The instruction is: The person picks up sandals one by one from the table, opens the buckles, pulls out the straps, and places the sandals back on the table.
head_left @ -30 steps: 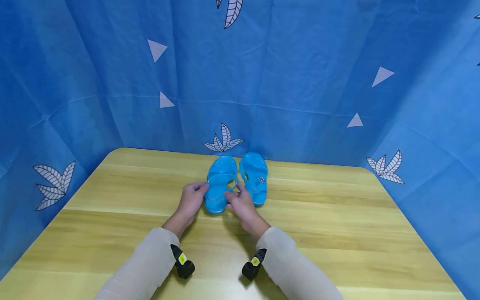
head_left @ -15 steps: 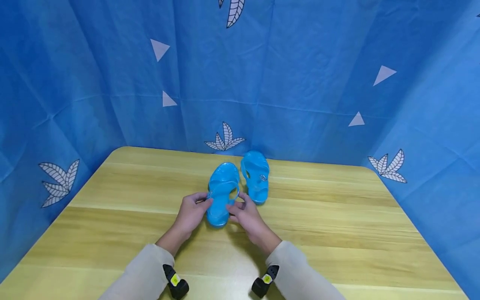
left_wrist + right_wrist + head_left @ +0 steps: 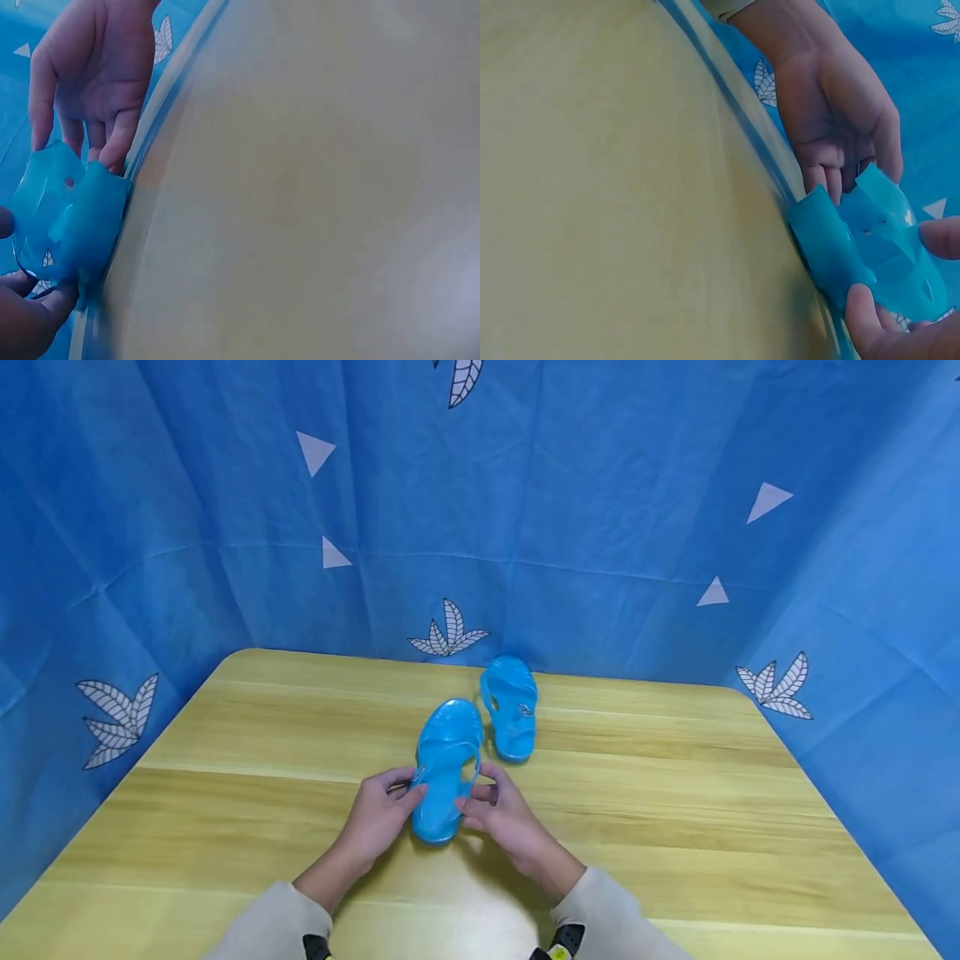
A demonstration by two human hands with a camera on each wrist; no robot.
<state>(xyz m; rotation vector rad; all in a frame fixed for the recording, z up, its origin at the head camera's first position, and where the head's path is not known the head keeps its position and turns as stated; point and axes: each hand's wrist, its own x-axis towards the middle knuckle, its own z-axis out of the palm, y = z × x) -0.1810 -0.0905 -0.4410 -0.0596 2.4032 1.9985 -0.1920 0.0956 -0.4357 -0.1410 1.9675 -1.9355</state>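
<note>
Between my two hands is a shiny blue sandal [image 3: 442, 785], also seen from its heel end in the left wrist view and the right wrist view. My left hand [image 3: 378, 814] pinches its left edge near the small buckle, thumb on top and fingers outside. On the opposite edge my right hand [image 3: 513, 827] holds it by the thumb and fingers, just behind the strap opening. The toe points away from me, and the heel is towards me, close over the table. A matching blue sandal [image 3: 513, 747] lies farther back on the right, touched by neither hand.
The pale wooden table [image 3: 675, 802] has rounded far corners. A blue curtain [image 3: 615, 468] printed with white leaves and triangles hangs behind it and along both sides. Cameras [image 3: 561, 943] are strapped on both light sleeves.
Both hands have drawn the held sandal towards me, away from the table's far edge and apart from its mate. The other sandal has stayed at the back.
</note>
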